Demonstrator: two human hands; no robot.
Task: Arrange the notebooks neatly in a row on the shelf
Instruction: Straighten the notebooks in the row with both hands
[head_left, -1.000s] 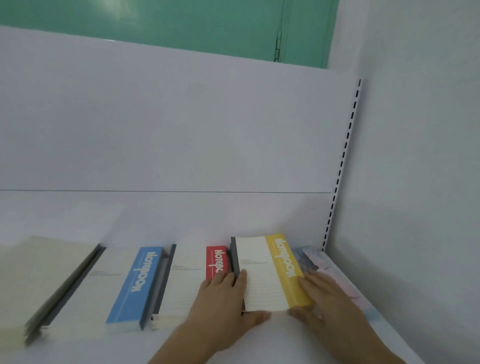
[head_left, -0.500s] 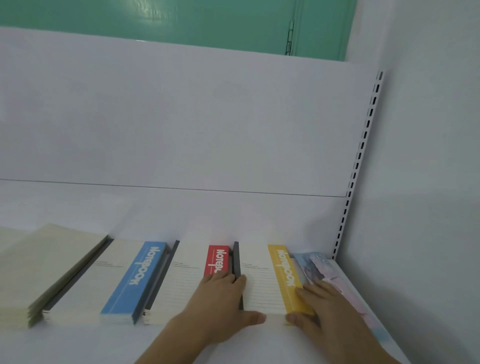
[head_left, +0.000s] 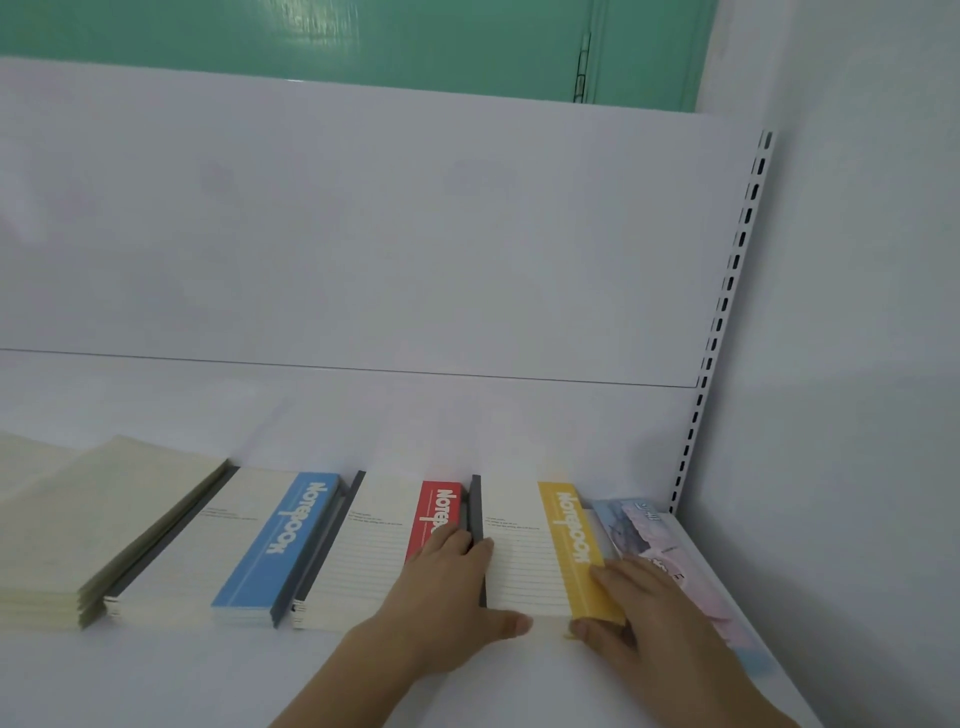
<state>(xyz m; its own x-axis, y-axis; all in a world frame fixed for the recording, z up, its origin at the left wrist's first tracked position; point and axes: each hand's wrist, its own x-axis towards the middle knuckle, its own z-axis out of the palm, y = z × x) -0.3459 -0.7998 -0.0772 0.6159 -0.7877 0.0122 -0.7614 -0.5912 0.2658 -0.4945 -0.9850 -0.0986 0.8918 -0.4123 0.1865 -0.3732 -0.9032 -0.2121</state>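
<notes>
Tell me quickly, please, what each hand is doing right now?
Left hand: open, fingers flat against the yellow notebook.
Right hand: open, fingers resting on the same notebook's right edge.

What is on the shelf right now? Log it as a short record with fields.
surface: white shelf
row, left to right: cream stack; blue notebook; red notebook; yellow notebook; pastel notebook
left hand: flat across red and yellow notebooks
right hand: on yellow notebook's right edge
</notes>
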